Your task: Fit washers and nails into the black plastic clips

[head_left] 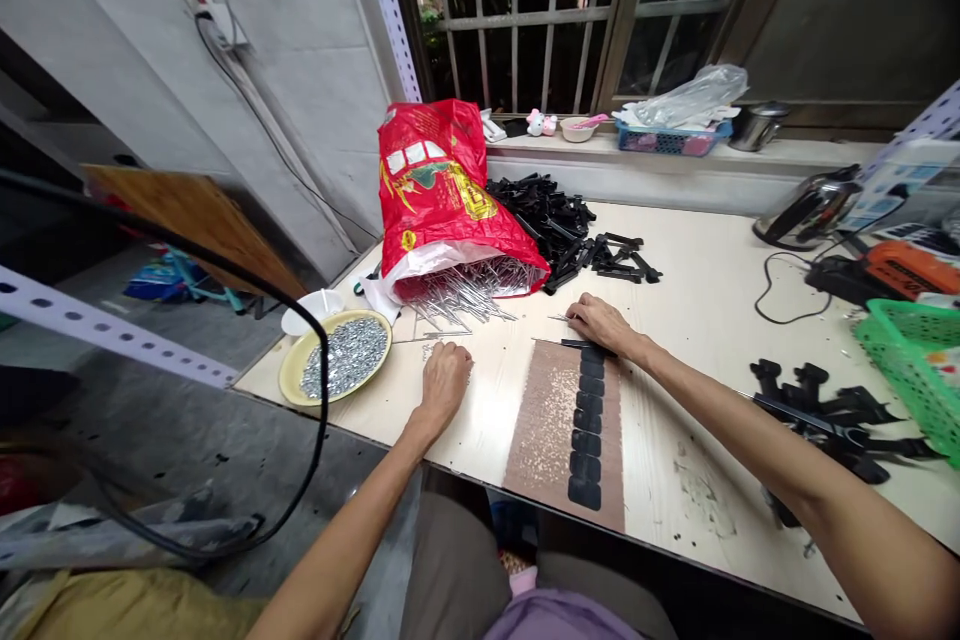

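So the row of black pieces [586, 444] runs front to back on the brown board [610, 460], right hand [598, 324] nearer, at its far end, left hand [446, 375] curled off leftward, can't tell if either's pinching anything.

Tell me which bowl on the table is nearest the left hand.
The yellow bowl, holding small silver pieces. It lies closer to the left hand than the white bowl behind it.
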A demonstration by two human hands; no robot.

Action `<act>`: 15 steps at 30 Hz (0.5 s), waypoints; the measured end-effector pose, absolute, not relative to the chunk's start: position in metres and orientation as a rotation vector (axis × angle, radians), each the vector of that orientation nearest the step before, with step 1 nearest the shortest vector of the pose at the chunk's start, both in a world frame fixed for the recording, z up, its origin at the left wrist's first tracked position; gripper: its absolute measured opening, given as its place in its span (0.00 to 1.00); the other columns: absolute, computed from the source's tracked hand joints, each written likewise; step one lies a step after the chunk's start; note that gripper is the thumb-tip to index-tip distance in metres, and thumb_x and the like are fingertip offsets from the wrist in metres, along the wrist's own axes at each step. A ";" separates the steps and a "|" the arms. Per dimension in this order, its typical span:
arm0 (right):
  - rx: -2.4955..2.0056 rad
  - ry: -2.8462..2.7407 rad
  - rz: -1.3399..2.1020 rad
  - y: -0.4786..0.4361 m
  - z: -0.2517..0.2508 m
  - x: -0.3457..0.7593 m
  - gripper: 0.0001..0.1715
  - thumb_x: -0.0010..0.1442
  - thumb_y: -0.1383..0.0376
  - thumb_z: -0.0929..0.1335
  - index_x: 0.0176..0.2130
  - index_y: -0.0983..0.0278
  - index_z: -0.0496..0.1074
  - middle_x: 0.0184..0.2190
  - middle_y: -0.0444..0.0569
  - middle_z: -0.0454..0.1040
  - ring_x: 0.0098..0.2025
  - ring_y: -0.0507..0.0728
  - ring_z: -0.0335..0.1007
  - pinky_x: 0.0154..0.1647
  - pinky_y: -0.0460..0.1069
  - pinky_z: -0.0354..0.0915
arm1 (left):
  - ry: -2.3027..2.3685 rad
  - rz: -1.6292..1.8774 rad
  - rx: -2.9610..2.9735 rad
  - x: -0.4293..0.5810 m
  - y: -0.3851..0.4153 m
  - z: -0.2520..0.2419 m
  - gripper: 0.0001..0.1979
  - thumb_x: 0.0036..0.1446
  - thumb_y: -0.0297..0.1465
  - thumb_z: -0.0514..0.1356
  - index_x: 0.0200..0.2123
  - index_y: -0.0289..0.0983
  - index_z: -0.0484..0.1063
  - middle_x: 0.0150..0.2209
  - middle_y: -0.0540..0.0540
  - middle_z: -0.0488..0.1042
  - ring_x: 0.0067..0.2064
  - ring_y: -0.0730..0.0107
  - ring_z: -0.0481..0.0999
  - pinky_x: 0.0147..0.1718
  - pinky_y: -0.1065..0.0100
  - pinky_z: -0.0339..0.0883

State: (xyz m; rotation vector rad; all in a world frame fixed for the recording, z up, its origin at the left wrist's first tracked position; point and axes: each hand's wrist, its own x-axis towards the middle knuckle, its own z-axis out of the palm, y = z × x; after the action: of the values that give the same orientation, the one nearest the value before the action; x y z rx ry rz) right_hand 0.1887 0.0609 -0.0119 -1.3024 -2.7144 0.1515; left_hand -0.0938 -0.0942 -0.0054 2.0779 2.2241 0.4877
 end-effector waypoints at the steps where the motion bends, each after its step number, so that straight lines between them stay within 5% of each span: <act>1: -1.280 -2.697 0.165 0.061 -0.014 0.190 0.13 0.65 0.61 0.61 0.44 0.62 0.70 0.41 0.52 0.67 0.42 0.55 0.65 0.40 0.47 0.58 | 2.192 0.593 2.036 -0.093 -0.094 -0.003 0.08 0.56 0.26 0.54 0.31 0.35 0.74 0.33 0.41 0.73 0.41 0.57 0.68 0.37 0.62 0.60; 7: -1.218 -2.590 0.118 0.061 -0.023 0.192 0.14 0.66 0.62 0.59 0.37 0.65 0.69 0.34 0.50 0.70 0.37 0.55 0.64 0.39 0.47 0.58 | 1.681 1.287 1.171 -0.078 -0.100 0.017 0.09 0.51 0.36 0.61 0.29 0.35 0.71 0.28 0.47 0.74 0.27 0.71 0.69 0.29 0.68 0.63; 15: -1.079 -2.456 -0.023 0.020 0.024 0.174 0.17 0.68 0.63 0.55 0.41 0.66 0.69 0.34 0.53 0.71 0.40 0.57 0.64 0.42 0.50 0.59 | 1.217 1.467 0.537 -0.046 -0.109 0.026 0.20 0.34 0.37 0.72 0.29 0.31 0.72 0.27 0.46 0.74 0.24 0.78 0.69 0.28 0.71 0.67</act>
State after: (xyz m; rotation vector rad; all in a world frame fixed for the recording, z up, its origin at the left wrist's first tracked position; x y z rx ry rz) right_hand 0.1744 0.0204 0.0238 -1.0791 -2.4557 -0.0227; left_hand -0.0455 -0.1092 0.0258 0.5370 1.2170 1.4674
